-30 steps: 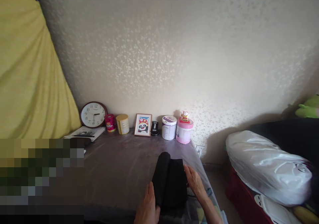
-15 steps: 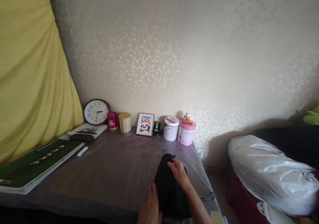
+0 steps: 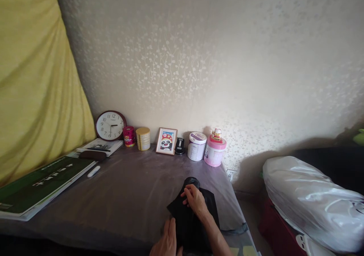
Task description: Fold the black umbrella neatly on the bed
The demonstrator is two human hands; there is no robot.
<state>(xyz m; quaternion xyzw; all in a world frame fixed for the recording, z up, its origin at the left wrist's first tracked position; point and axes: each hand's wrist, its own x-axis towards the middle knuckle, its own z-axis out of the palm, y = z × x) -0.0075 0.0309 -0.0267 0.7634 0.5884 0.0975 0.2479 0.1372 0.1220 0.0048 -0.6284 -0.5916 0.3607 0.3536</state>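
A black soft item (image 3: 189, 218), which looks like a bag or a folded garment, lies on the near right part of the covered table (image 3: 122, 195). Its top is rounded and dark flaps spread out to both sides. On its lower left edge is my left hand (image 3: 166, 239), fingers straight along the edge and thumb apart, with the black material between them. My right hand (image 3: 196, 203) rests over the upper middle, its fingers bent and closed against the black material. What lies under the right fingertips is hidden.
Along the wall stand a clock (image 3: 110, 125), a pink tin (image 3: 129, 136), a yellow tin (image 3: 143, 139), a panda picture frame (image 3: 167, 141) and two tubs (image 3: 197, 146). A green board (image 3: 48, 184) and white marker (image 3: 93, 171) lie left. A white plastic bag (image 3: 307, 195) sits right, beyond the table edge.
The black item has spread out, with pointed corners now showing left and right. My right hand has shifted left and slightly down across it. My left hand moved a little left and down.
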